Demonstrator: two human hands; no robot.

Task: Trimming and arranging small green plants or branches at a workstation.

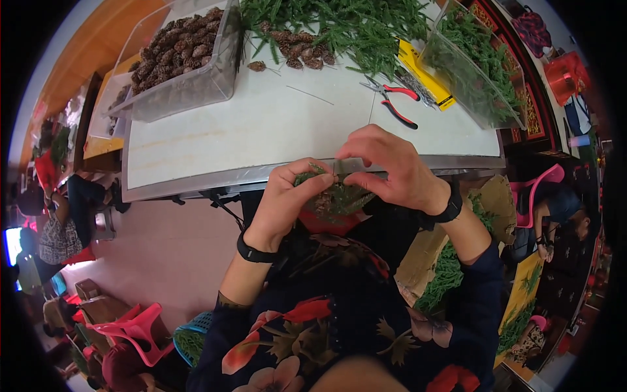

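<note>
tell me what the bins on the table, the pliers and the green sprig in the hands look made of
The bins look like clear, glossy plastic: the pine cones show through the walls. The pliers seem to be grey metal with red and black handle sleeves, likely rubber or plastic. The green sprig, held by the left hand and right hand, looks needle-like; whether real or artificial cannot be told.

I see a white table (261,130) in front of me. On its far left stands a clear plastic bin (179,55) full of pine cones. A heap of green sprigs (339,23) and loose cones (300,52) lies at the far middle. Red-handled pliers (392,98) rest beside a yellow packet (424,75), and a second clear bin (473,65) holds greenery at the right.
</note>
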